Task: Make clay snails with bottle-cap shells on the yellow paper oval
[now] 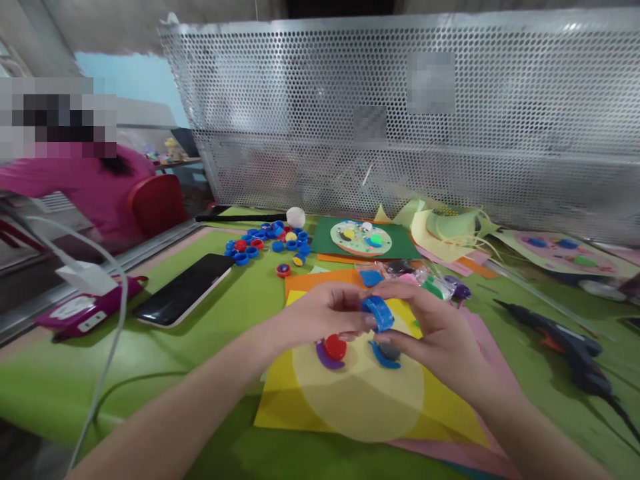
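Note:
A glossy, curved blue piece [379, 313], which looks like modelling clay, is pinched between the fingers of both my hands. My left hand [333, 310] grips its left side; my right hand [425, 320] has thumb and fingers around its right. Below them lies a yellow sheet [280, 400] with a pale cream circle [357, 407]. On the circle, a red disc [335, 347] sits beside a purple curved strip [329, 359]. A grey disc [389, 351], partly covered by my right thumb, has a blue curved strip [384, 357] along its lower left.
Blue and red bottle caps [250, 250] lie behind, near a phone [185, 290] and a purple power strip [93, 310]. At right are a glue gun [560, 340] and wrapped clay packets [435, 285]. A perforated metal panel [320, 167] borders the back; a person [95, 187] sits left.

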